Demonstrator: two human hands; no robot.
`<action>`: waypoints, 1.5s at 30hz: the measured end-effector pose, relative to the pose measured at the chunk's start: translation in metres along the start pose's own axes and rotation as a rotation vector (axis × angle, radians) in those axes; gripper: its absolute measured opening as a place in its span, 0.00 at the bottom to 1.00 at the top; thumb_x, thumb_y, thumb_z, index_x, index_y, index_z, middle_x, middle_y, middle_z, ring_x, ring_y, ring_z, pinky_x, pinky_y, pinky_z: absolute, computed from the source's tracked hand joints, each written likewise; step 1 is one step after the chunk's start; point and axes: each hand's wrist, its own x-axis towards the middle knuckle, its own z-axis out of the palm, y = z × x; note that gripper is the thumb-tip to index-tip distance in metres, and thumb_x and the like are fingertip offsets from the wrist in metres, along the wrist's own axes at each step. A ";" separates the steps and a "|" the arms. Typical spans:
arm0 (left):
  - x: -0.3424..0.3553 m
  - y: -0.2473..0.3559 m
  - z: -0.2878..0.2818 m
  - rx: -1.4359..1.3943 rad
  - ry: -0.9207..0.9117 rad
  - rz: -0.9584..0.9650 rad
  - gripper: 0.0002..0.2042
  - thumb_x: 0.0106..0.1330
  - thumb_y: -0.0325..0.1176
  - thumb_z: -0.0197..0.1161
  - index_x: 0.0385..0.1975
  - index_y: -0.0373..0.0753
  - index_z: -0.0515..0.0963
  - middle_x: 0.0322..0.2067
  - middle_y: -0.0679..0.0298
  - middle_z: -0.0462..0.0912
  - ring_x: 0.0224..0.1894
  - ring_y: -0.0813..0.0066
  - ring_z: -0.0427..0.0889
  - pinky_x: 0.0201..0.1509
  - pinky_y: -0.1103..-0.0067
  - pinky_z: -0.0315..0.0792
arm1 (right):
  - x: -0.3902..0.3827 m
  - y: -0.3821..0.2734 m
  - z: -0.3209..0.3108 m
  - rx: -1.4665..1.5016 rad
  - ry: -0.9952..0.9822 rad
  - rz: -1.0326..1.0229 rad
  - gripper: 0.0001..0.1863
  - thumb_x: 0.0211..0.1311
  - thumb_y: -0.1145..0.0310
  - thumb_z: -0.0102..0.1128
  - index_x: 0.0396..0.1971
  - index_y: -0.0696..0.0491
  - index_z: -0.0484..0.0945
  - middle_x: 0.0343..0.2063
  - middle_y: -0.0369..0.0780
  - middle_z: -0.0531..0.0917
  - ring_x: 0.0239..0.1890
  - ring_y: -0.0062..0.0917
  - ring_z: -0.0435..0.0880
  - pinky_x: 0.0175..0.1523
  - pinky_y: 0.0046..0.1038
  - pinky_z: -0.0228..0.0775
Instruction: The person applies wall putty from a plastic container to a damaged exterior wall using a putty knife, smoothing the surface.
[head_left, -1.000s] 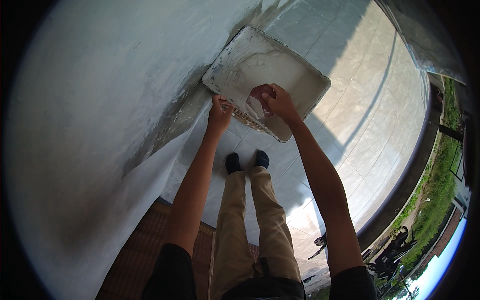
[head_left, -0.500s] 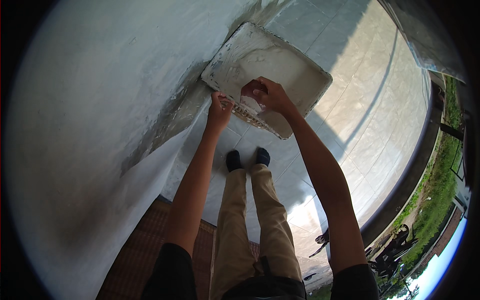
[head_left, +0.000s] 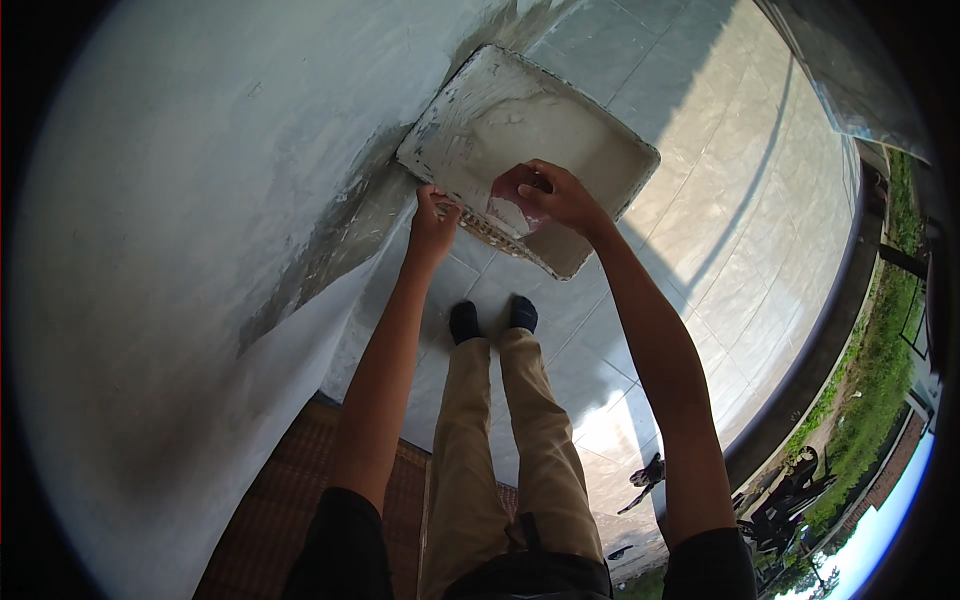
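Head view: the tray (head_left: 615, 140), a pale rectangular one with worn, flaked edges, lies far from the body beside the grey wall (head_left: 200, 200) on the left, seen over the tiled floor (head_left: 720, 210); whether it rests directly on the tiles I cannot tell. White paste (head_left: 530, 122) is spread across its bottom, thickest toward the far side. The left hand (head_left: 436, 213) is at the near rim, close to the tray's left corner, with thumb and fingertips closed together on that rim. Just to its right, a lumpy, crusted brown strip (head_left: 490, 235) runs along the near edge. The right hand (head_left: 562, 197) is over the near part of the tray, its fingers bent and closed on a flat dark-red spreader (head_left: 508, 188), whose near side is coated with white. The spreader is inside the tray's outline, to the right of the left hand and apart from it. Nearer the body, two feet in dark socks (head_left: 464, 322) stand on the tiles below tan trousers (head_left: 530, 390). A reddish-brown woven mat (head_left: 275, 500) lies at the near left. Far to the right, past a dark ledge (head_left: 800, 392), runs a strip of green grass (head_left: 862, 400).
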 end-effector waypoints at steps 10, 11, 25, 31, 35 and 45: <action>-0.001 -0.004 0.001 0.008 0.019 0.001 0.21 0.63 0.33 0.63 0.51 0.39 0.62 0.45 0.57 0.75 0.49 0.68 0.76 0.48 0.72 0.71 | -0.015 -0.005 0.001 0.572 0.094 0.319 0.20 0.65 0.69 0.60 0.54 0.61 0.70 0.43 0.42 0.80 0.45 0.24 0.80 0.50 0.27 0.75; -0.002 -0.004 0.001 0.017 0.028 0.007 0.21 0.64 0.33 0.63 0.51 0.39 0.62 0.45 0.57 0.75 0.49 0.68 0.76 0.48 0.72 0.71 | -0.017 -0.007 0.002 0.673 0.132 0.314 0.20 0.65 0.70 0.60 0.54 0.61 0.70 0.43 0.42 0.80 0.44 0.25 0.80 0.50 0.27 0.76; -0.009 0.003 -0.009 -0.080 0.118 0.040 0.13 0.69 0.37 0.57 0.48 0.38 0.70 0.43 0.62 0.78 0.38 0.75 0.79 0.42 0.79 0.73 | -0.043 -0.006 0.014 0.774 0.250 0.156 0.17 0.63 0.76 0.60 0.51 0.59 0.70 0.44 0.41 0.80 0.47 0.25 0.80 0.55 0.29 0.71; -0.017 0.055 -0.041 -0.203 0.085 0.054 0.13 0.71 0.39 0.54 0.48 0.39 0.72 0.42 0.66 0.80 0.39 0.76 0.79 0.43 0.79 0.73 | -0.056 -0.045 0.024 0.936 0.291 0.120 0.17 0.65 0.77 0.57 0.52 0.55 0.69 0.44 0.40 0.80 0.48 0.27 0.80 0.56 0.32 0.71; -0.032 0.115 -0.055 -0.280 0.087 0.147 0.12 0.72 0.40 0.53 0.46 0.39 0.73 0.38 0.66 0.81 0.40 0.77 0.79 0.45 0.78 0.72 | -0.076 -0.090 0.018 1.061 0.321 0.029 0.16 0.67 0.76 0.54 0.53 0.52 0.68 0.48 0.38 0.78 0.53 0.27 0.77 0.60 0.37 0.68; -0.122 0.275 -0.149 -0.298 0.244 0.522 0.11 0.73 0.37 0.50 0.43 0.35 0.74 0.37 0.62 0.80 0.38 0.76 0.79 0.45 0.78 0.73 | -0.126 -0.263 0.031 1.140 0.148 -0.292 0.16 0.69 0.70 0.54 0.55 0.48 0.70 0.48 0.33 0.78 0.52 0.24 0.77 0.64 0.41 0.63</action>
